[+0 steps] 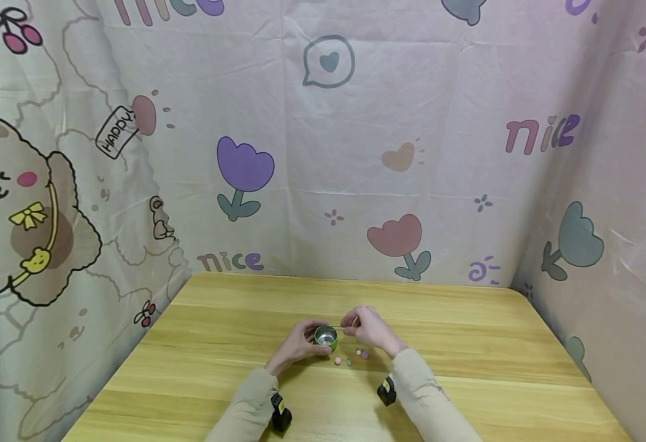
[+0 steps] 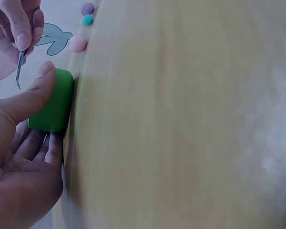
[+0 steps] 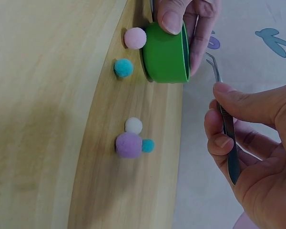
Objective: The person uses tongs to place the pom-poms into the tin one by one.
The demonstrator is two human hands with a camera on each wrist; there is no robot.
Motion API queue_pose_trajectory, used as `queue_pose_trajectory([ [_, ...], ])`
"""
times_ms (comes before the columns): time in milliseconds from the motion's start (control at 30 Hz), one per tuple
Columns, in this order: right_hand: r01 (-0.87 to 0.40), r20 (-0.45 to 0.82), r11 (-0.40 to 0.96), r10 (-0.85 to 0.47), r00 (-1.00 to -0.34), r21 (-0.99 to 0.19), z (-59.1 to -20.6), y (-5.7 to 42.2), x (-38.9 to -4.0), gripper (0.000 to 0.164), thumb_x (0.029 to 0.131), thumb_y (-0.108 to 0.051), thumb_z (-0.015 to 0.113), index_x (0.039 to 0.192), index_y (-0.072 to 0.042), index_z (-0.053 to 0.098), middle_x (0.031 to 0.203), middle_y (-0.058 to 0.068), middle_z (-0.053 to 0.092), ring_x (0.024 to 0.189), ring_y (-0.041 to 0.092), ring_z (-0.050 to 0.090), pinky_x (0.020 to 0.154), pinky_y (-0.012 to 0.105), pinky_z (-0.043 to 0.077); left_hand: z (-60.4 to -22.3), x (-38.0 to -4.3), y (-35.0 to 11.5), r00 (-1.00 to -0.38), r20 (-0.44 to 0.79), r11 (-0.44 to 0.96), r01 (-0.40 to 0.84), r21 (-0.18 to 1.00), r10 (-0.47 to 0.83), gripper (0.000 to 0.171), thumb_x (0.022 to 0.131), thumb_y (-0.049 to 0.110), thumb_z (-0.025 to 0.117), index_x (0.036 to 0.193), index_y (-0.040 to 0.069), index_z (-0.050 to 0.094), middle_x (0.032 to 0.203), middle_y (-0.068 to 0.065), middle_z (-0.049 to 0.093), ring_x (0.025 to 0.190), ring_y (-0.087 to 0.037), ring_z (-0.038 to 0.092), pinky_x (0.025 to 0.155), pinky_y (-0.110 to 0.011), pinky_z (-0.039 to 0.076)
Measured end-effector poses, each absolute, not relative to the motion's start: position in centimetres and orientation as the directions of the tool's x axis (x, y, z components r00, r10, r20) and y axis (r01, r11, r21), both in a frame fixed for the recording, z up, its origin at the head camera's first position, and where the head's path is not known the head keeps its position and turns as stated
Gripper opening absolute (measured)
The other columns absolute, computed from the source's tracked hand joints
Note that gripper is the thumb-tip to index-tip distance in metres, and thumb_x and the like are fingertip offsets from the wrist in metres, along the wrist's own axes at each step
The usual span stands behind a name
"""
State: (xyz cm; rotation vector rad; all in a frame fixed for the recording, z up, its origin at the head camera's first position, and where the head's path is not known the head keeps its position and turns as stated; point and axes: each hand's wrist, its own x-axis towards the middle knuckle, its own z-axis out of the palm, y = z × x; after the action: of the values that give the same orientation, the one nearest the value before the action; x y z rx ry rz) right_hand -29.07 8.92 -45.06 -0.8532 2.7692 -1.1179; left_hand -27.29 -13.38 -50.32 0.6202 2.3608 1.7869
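Observation:
A small round green tin (image 1: 332, 348) with a shiny inside stands on the table. My left hand (image 1: 296, 345) holds it, thumb on the near side and fingers round the far side. Bent-tip metal tweezers (image 3: 225, 120) are pinched between thumb and fingers of my right hand (image 1: 372, 328). Their tips point left above the tin's rim, slightly apart, with nothing between them. Close to the tin lie a pink pom-pom (image 3: 135, 38) and a teal pom-pom (image 3: 123, 67). A purple pom-pom (image 3: 128, 145), a white pom-pom (image 3: 133, 125) and a smaller teal pom-pom (image 3: 148, 145) cluster farther right.
The light wooden table (image 1: 234, 319) extends around both hands. Behind it and along the sides hangs a pale printed cloth (image 1: 323, 153). Black wrist cameras (image 1: 387, 391) are worn on the beige sleeves (image 1: 430, 396).

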Motion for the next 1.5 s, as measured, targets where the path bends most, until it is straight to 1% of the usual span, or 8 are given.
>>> queue_pose_trajectory([
  [167, -0.484, 0.172, 0.589, -0.505, -0.845, -0.647, -45.1, 9.1, -29.1, 0.01, 0.089, -0.002, 0.072, 0.098, 0.0, 0.076, 0.086, 0.007, 0.074, 0.072, 0.009, 0.062, 0.064, 0.02, 0.053, -50.3, -27.2, -13.4, -0.911, 0.146, 0.222, 0.245, 0.944, 0.386, 0.063, 0.081, -0.001, 0.081, 0.135, -0.014, 0.05, 0.133, -0.032, 0.057, 0.129, -0.048, 0.054, 0.117, -0.057, 0.041],
  [333, -0.503, 0.196, 0.585, -0.508, -0.839, -0.636, -45.4, 9.8, -29.0, 0.01, 0.088, 0.0, 0.071, 0.096, 0.002, 0.076, 0.086, 0.009, 0.074, 0.071, 0.009, 0.061, 0.062, 0.018, 0.053, -50.2, -27.2, -13.4, -0.912, 0.146, 0.227, 0.246, 0.942, 0.383, 0.063, 0.08, -0.001, 0.081, 0.134, -0.014, 0.051, 0.133, -0.032, 0.058, 0.129, -0.048, 0.054, 0.118, -0.057, 0.04],
  [533, -0.486, 0.199, 0.588, -0.485, -0.852, -0.646, -45.8, 10.9, -28.7, 0.01, 0.087, 0.002, 0.071, 0.095, 0.004, 0.075, 0.086, 0.009, 0.072, 0.072, 0.01, 0.06, 0.061, 0.016, 0.051, -50.3, -27.2, -13.4, -0.913, 0.142, 0.228, 0.243, 0.943, 0.383, 0.063, 0.08, -0.001, 0.081, 0.134, -0.014, 0.051, 0.132, -0.032, 0.058, 0.129, -0.048, 0.054, 0.118, -0.056, 0.04],
  [667, -0.465, 0.189, 0.599, -0.466, -0.865, -0.652, -46.0, 11.7, -28.6, 0.009, 0.087, 0.001, 0.072, 0.095, 0.003, 0.075, 0.088, 0.009, 0.072, 0.074, 0.012, 0.061, 0.061, 0.017, 0.051, -50.3, -27.3, -13.4, -0.914, 0.137, 0.229, 0.238, 0.944, 0.382, 0.062, 0.081, 0.0, 0.081, 0.134, -0.013, 0.051, 0.133, -0.032, 0.057, 0.13, -0.049, 0.053, 0.117, -0.057, 0.04],
  [800, -0.459, 0.192, 0.619, -0.449, -0.872, -0.638, -46.3, 12.3, -28.6, 0.008, 0.086, 0.001, 0.073, 0.094, 0.001, 0.076, 0.089, 0.008, 0.071, 0.076, 0.012, 0.062, 0.064, 0.017, 0.052, -50.4, -27.3, -13.4, -0.915, 0.137, 0.239, 0.24, 0.941, 0.379, 0.062, 0.08, 0.0, 0.081, 0.134, -0.013, 0.052, 0.133, -0.032, 0.057, 0.13, -0.048, 0.053, 0.118, -0.056, 0.04],
  [1133, -0.455, 0.196, 0.629, -0.439, -0.877, -0.63, -46.7, 13.4, -28.7, 0.007, 0.087, 0.001, 0.072, 0.093, 0.001, 0.076, 0.087, 0.009, 0.073, 0.074, 0.011, 0.061, 0.064, 0.019, 0.053, -50.3, -27.3, -13.2, -0.917, 0.14, 0.24, 0.242, 0.94, 0.374, 0.064, 0.079, -0.001, 0.082, 0.134, -0.014, 0.051, 0.133, -0.033, 0.057, 0.13, -0.049, 0.053, 0.117, -0.056, 0.041],
  [1300, -0.432, 0.176, 0.637, -0.426, -0.888, -0.639, -47.0, 13.7, -28.8, 0.008, 0.086, 0.002, 0.072, 0.092, -0.001, 0.076, 0.084, 0.006, 0.073, 0.073, 0.01, 0.061, 0.064, 0.018, 0.052, -50.3, -27.1, -13.2, -0.916, 0.141, 0.241, 0.244, 0.939, 0.376, 0.063, 0.079, -0.002, 0.082, 0.133, -0.014, 0.052, 0.132, -0.033, 0.058, 0.129, -0.049, 0.054, 0.117, -0.055, 0.042],
  [1500, -0.42, 0.166, 0.644, -0.418, -0.893, -0.639, -47.1, 13.9, -28.8, 0.008, 0.085, 0.003, 0.073, 0.09, -0.002, 0.076, 0.082, 0.005, 0.072, 0.073, 0.011, 0.06, 0.063, 0.019, 0.051, -50.3, -27.2, -13.3, -0.914, 0.14, 0.238, 0.243, 0.94, 0.381, 0.063, 0.081, 0.0, 0.081, 0.134, -0.014, 0.051, 0.132, -0.032, 0.057, 0.129, -0.049, 0.054, 0.117, -0.056, 0.041],
])
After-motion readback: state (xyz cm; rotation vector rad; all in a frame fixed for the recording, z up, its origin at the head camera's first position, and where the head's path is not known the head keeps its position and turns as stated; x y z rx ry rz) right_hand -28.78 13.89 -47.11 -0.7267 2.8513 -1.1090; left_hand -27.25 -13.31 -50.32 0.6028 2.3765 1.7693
